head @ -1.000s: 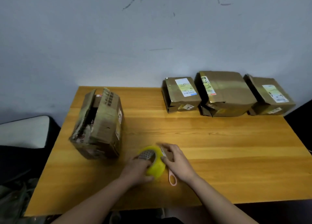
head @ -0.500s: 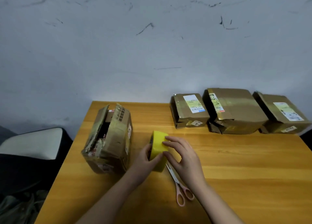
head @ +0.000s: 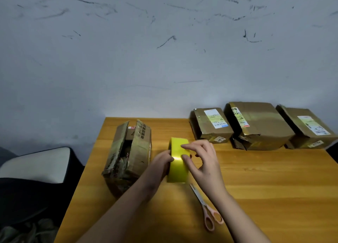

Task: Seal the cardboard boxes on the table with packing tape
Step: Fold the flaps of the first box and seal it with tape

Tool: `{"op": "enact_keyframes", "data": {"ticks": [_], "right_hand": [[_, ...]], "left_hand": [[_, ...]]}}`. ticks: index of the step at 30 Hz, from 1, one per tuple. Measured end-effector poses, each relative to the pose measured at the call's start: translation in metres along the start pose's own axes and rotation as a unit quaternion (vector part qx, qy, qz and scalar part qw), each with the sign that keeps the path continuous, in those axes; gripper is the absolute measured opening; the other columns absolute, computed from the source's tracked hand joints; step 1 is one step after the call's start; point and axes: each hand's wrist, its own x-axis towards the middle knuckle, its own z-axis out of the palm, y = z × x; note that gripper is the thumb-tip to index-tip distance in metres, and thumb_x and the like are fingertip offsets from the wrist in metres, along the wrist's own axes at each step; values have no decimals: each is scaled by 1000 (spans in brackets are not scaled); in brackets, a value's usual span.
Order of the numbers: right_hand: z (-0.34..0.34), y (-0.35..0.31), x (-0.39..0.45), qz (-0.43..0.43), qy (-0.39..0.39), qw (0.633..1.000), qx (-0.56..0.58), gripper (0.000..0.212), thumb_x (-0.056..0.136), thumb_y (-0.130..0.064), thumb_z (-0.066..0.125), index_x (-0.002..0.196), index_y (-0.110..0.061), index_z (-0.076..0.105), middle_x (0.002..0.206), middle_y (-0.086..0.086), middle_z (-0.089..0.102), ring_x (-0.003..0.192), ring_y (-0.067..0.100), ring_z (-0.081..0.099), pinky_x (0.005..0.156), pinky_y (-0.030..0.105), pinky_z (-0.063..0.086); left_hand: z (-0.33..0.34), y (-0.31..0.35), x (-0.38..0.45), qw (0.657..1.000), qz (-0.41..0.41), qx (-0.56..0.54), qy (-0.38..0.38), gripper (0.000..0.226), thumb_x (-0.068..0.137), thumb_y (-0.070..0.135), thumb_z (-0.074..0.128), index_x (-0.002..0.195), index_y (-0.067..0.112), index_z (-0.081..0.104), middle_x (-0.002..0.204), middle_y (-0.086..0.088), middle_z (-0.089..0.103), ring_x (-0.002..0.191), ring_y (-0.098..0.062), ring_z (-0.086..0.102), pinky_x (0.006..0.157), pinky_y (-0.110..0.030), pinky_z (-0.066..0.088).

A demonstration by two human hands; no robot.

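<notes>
A yellow roll of packing tape [head: 178, 166] stands on edge above the wooden table [head: 265, 184]. My left hand [head: 161, 162] grips the roll from its left side. My right hand [head: 203, 160] lies over the roll's right side, with index finger and thumb curled onto the outer band. A worn cardboard box [head: 128, 156] with its top flaps gaping sits left of the roll. Three taped boxes stand in a row at the back right: a small one [head: 210, 125], a larger one [head: 259, 125] and one at the frame edge [head: 309, 127].
Pink-handled scissors [head: 204, 206] lie on the table just below my right hand. A dark chair with a pale cushion [head: 36, 164] stands off the table's left edge. A scuffed grey wall rises behind the table.
The roll was lifted from lying low near the table's front edge and turned upright on its edge, nearer the open box. The scissors now lie uncovered. The view tilted upward.
</notes>
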Motion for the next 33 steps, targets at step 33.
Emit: {"op": "enact_keyframes", "data": {"ticks": [33], "right_hand": [[19,-37,7,171,-29,965,196,48,71,-26,85,105,-26,51,82,4,69,79,10,66,75,39,53]], "left_hand": [[16,67,-26,972,-30,-232,-6,41,91,14,32,122,4,57,118,-16,64,100,-27,60,82,-37,48]]}}
